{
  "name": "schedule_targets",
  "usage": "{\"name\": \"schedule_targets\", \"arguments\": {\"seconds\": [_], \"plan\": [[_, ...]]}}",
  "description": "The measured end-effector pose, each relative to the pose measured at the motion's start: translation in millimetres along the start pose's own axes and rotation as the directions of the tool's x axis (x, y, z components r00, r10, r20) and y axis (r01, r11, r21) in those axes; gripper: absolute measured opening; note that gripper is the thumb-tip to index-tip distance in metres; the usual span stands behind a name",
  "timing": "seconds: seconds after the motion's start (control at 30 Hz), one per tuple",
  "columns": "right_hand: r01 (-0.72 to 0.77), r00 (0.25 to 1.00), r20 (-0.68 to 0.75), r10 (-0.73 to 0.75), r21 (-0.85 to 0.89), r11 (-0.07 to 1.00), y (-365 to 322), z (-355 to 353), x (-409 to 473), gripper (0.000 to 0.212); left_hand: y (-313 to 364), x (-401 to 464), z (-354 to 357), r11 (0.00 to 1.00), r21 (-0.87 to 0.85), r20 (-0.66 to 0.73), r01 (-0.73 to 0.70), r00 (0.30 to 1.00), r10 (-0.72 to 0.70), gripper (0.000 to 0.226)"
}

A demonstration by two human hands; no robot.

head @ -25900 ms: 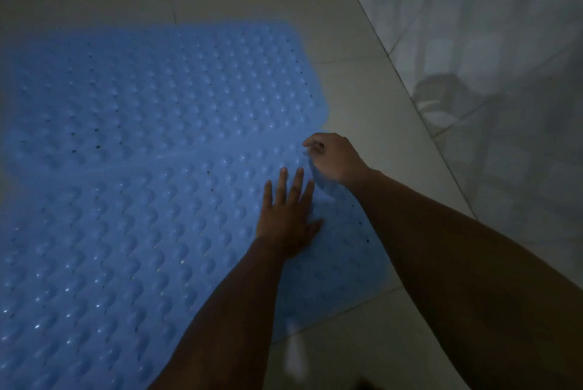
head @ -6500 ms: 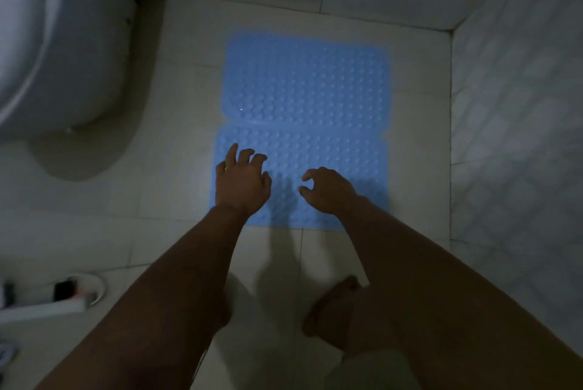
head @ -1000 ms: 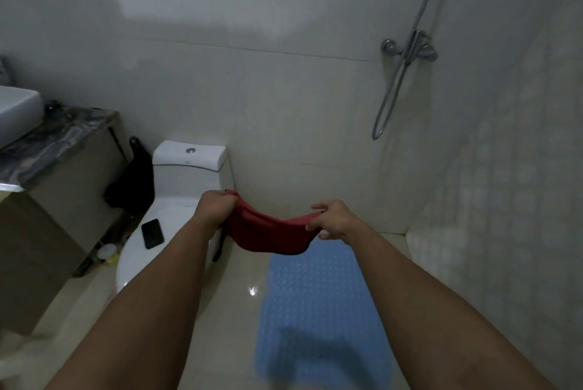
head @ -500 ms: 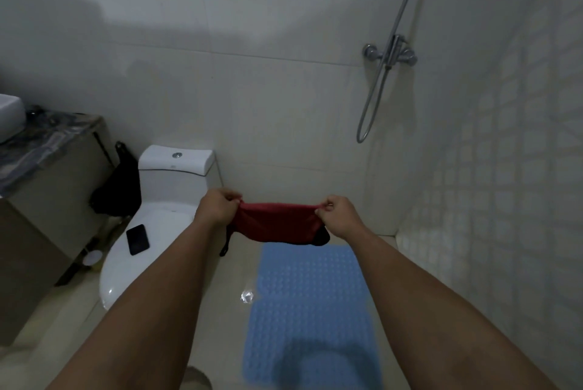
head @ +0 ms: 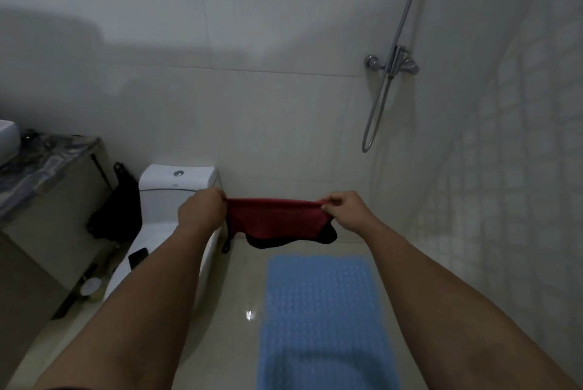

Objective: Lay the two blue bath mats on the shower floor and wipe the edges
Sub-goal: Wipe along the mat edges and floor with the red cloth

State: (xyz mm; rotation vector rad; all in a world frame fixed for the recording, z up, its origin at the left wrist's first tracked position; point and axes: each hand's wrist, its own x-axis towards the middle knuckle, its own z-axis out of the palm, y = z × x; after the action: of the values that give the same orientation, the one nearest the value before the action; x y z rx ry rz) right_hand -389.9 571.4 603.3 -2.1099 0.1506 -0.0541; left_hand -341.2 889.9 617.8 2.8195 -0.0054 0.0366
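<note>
Item: red cloth (head: pixel 274 219), soft, dark-backed, with a small hanging loop at its lower left corner. Held taut in the air at chest front, top hem stretched level between both hands.

Left hand (head: pixel 200 209): fingers curled and pinching the cloth's left top corner. Right hand (head: pixel 342 208): thumb and fingers pinching the right top corner. Neither hand touches anything else.

Item: blue bath mats (head: pixel 321 320), studded, lying flat on the shower floor (head: pixel 233 295). They read as one blue strip here (the seam between the two cannot be made out in this dim view). From the hands they lie at 6 o'clock, well below and apart; the far edge sits just under the hanging cloth in the picture.

Surroundings: toilet (head: pixel 176 194) at 9 o'clock of the left hand, a dark phone (head: pixel 138 257) on its lid; shower mixer (head: pixel 392 63) and hose at 1 o'clock on the back wall.

Risks, as judged:
- The floor shows a bright glint beside the mats and may be wet; bending down to wipe could mean a slip.
- Wiping along an edge could drag or lift the mats out of line if the cloth catches the rim.
- The dangling loop may snag on the studs.
- Poor light may leave parts of the edges unwiped.
</note>
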Motion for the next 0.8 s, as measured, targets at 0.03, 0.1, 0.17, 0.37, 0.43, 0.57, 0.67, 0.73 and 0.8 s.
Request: {"name": "schedule_targets", "arguments": {"seconds": [0.03, 0.1, 0.17, 0.37, 0.43, 0.57, 0.67, 0.73, 0.8], "plan": [[0.009, 1.0, 0.007, -0.009, 0.007, 1.0, -8, 4, 2, 0.02, -4, 5, -3, 0.998, -0.05, -0.003, 0.041, 0.999, -0.042, 0.023], [0.01, 1.0, 0.024, -0.01, 0.028, 1.0, -27, 15, 4, 0.017, -10, 16, -7, 0.953, -0.258, 0.026, 0.158, 0.987, -0.157, 0.021], [0.022, 0.998, 0.051, -0.024, 0.043, 0.999, -45, 29, 10, 0.018, -19, 23, -16, 0.825, -0.51, 0.032, 0.244, 0.964, -0.266, 0.012], [0.023, 0.99, 0.136, -0.04, 0.127, 0.992, -95, 55, 20, 0.021, -14, 21, -49, 0.369, -0.909, 0.074, 0.196, 0.945, -0.32, 0.019], [0.054, 0.974, 0.214, -0.078, 0.116, 0.992, -117, 61, 20, 0.024, 1, 21, -62, 0.298, -0.932, 0.147, 0.206, 0.967, -0.21, 0.033], [0.146, 0.961, 0.208, -0.181, 0.173, 0.974, -141, 69, 21, 0.034, 27, 21, -76, 0.451, -0.86, 0.311, 0.239, 0.946, 0.092, 0.027], [0.193, 0.974, 0.078, -0.212, 0.199, 0.961, -141, 68, 23, 0.019, 46, 20, -79, 0.613, -0.78, 0.308, 0.121, 0.928, 0.209, 0.005], [0.153, 0.984, 0.051, -0.169, 0.228, 0.962, -138, 63, 23, 0.035, 52, 22, -78, 0.648, -0.758, 0.293, 0.083, 0.93, 0.224, 0.011], [0.058, 0.994, 0.077, -0.075, 0.195, 0.979, -135, 57, 20, 0.04, 54, 23, -77, 0.66, -0.749, 0.286, 0.061, 0.928, 0.239, 0.012]]}}
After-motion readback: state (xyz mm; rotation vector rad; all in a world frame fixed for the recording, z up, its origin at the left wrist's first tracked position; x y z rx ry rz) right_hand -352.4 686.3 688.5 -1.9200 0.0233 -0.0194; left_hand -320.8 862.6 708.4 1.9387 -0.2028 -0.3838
